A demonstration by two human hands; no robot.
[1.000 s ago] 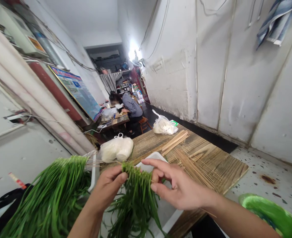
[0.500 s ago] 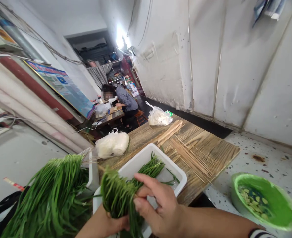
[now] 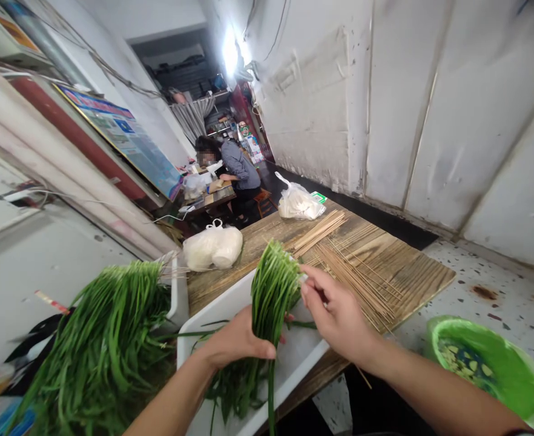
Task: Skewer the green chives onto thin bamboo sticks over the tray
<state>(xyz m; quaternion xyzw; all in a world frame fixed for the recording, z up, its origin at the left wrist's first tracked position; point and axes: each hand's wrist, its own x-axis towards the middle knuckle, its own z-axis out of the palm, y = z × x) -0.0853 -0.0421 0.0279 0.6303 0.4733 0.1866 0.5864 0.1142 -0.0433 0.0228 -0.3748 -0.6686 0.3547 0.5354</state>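
Observation:
My left hand (image 3: 242, 339) wraps round a thick bunch of garlic chives (image 3: 273, 290), its pale cut ends up and its green leaves hanging down. By those cut ends, my right hand (image 3: 335, 312) is closed in a pinch. A thin bamboo skewer (image 3: 364, 378) shows below the right wrist, in line with the pinch; its middle is hidden by the hand. Under both hands is a white plastic tray (image 3: 294, 381) with loose chives in it. A big heap of chives (image 3: 112, 327) hangs over another white container (image 3: 176, 287) on the left, with stick ends beside its top.
Bamboo skewers (image 3: 355, 281) lie spread on the wooden table (image 3: 412, 266). Two white plastic bags, one left (image 3: 215, 245) and one at the back (image 3: 298, 203), stand there. A green basin (image 3: 512, 369) with pale slices is at the right. A person (image 3: 240, 163) sits at a far table.
The chive bunch has come up and right, its cut ends now pointing upward. My left hand shows more fully around it. My right hand has moved right and up, and the view has shifted slightly.

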